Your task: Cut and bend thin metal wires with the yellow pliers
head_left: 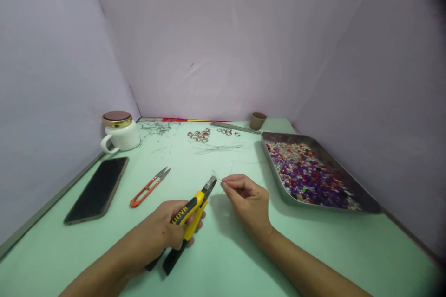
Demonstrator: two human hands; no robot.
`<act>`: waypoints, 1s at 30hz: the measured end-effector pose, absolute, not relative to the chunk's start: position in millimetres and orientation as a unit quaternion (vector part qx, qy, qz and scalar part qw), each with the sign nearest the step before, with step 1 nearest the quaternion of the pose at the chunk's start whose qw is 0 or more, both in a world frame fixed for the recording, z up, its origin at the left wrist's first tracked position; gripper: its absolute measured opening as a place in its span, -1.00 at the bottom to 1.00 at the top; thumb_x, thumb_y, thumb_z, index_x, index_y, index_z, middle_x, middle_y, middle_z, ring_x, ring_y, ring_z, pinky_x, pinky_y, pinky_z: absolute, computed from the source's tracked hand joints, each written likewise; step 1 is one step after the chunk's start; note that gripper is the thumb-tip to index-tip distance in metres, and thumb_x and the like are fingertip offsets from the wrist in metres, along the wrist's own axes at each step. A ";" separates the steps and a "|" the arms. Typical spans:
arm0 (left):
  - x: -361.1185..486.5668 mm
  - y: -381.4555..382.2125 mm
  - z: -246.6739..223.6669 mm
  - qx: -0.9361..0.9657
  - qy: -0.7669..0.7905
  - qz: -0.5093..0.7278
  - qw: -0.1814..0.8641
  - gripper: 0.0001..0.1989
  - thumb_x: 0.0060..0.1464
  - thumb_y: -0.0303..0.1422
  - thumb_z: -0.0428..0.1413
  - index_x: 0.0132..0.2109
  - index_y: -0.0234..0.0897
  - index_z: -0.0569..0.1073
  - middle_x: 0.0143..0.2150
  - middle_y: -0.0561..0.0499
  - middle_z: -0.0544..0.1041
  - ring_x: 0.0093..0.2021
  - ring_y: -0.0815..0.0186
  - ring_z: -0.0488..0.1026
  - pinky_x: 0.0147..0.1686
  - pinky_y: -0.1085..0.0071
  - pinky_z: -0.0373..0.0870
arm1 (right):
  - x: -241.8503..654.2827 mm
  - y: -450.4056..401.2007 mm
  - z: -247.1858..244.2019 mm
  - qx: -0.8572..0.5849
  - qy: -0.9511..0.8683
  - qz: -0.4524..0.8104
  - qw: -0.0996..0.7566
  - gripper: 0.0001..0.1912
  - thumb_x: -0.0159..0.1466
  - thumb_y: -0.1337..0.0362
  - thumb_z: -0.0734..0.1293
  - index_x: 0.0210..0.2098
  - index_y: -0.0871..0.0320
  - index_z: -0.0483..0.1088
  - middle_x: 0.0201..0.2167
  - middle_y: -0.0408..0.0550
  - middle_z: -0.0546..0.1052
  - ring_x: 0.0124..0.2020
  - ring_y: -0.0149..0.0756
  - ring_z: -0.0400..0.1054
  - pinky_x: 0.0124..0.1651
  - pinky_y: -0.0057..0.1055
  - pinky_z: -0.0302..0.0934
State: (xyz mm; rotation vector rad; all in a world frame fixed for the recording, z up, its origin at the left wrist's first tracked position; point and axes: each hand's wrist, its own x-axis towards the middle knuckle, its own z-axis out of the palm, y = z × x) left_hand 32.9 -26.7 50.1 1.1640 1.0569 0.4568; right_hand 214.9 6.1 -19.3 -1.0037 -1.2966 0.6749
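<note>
My left hand (pixel 166 228) is wrapped round the handles of yellow and black pliers (pixel 197 204), their jaws pointing up and to the right. Between the thumb and fingers of my right hand (pixel 248 198) is a pinched thin wire (pixel 218 179), one end of it at the tip of the pliers. Whether the jaws grip the wire is too small to tell. Orange-handled thread snips (pixel 148 189) lie to the left of the pliers. Beyond my hands, several loose straight wires (pixel 218 148) rest on the green tabletop (pixel 216 260).
On the right stands a metal tray (pixel 343 174) of mixed beads. Small red and silver beaded pieces (pixel 199 136) and a brown cup (pixel 258 121) sit at the back. A phone (pixel 97 190), a lidded white mug (pixel 121 134) and tangled wire scraps (pixel 158 127) occupy the left.
</note>
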 end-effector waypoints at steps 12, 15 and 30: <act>27.2 -23.7 43.3 0.676 0.526 0.127 0.501 -0.77 -0.36 -0.59 -0.15 -0.44 -0.26 0.21 -0.52 0.16 0.17 -0.51 0.45 0.09 -0.58 0.51 0.00 | 217.0 4.6 -5.8 -0.452 -0.529 0.458 0.553 -0.80 0.06 0.19 0.32 -0.41 0.22 0.40 -0.52 -0.06 0.48 -0.52 -0.35 0.37 -0.42 -0.40 0.30; 24.7 -22.9 40.6 0.702 0.525 0.111 0.467 -0.75 -0.37 -0.58 -0.16 -0.43 -0.25 0.22 -0.50 0.15 0.20 -0.48 0.42 0.14 -0.54 0.50 0.03 | 218.2 7.2 -2.5 -0.462 -0.497 0.542 0.495 -0.71 0.05 0.11 0.31 -0.44 0.25 0.39 -0.65 -0.16 0.40 -0.71 -0.46 0.24 -0.63 -0.49 0.19; 17.3 -13.8 40.8 0.681 0.539 0.147 0.473 -0.79 -0.35 -0.56 -0.11 -0.44 -0.26 0.22 -0.50 0.13 0.19 -0.49 0.39 0.14 -0.54 0.49 0.03 | 217.0 9.2 -1.2 -0.499 -0.451 0.598 0.435 -0.77 -0.01 0.17 0.31 -0.62 0.23 0.32 -0.81 -0.28 0.26 -0.83 -0.61 0.01 -0.78 -0.62 -0.18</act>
